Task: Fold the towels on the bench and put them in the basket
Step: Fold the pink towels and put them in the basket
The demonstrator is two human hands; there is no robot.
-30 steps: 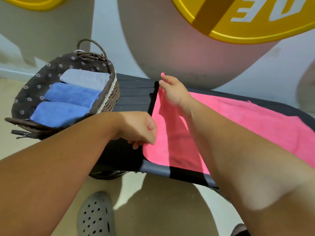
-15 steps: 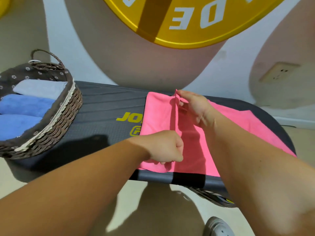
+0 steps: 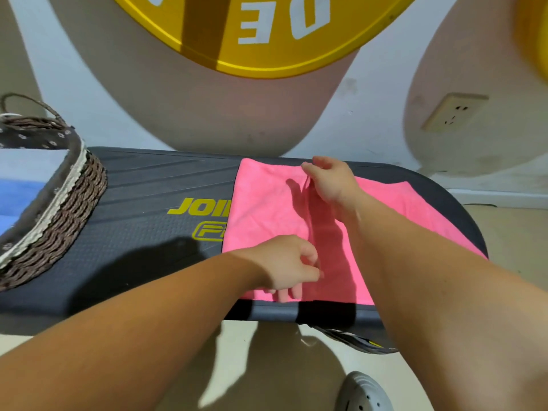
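Observation:
A pink towel (image 3: 261, 209) lies on the black bench (image 3: 142, 203), its left part doubled over. My right hand (image 3: 329, 182) pinches a raised edge of the towel at the bench's far side. My left hand (image 3: 290, 265) pinches the same edge near the front of the bench, with two fingers pointing down over the towel's front hem. The wicker basket (image 3: 59, 215) stands at the left end of the bench, cut off by the frame. It holds a folded blue towel (image 3: 12, 197) and a pale grey towel (image 3: 29, 161).
A wall with a big yellow lettered disc (image 3: 261, 34) rises right behind the bench. A wall socket (image 3: 453, 111) sits at the right. Below the bench's front edge are the pale floor and a grey clog (image 3: 364, 393).
Both hands have carried the towel's left edge rightward over the rest of the towel, leaving a folded left side. The view has swung right, so the basket now sits at the left border.

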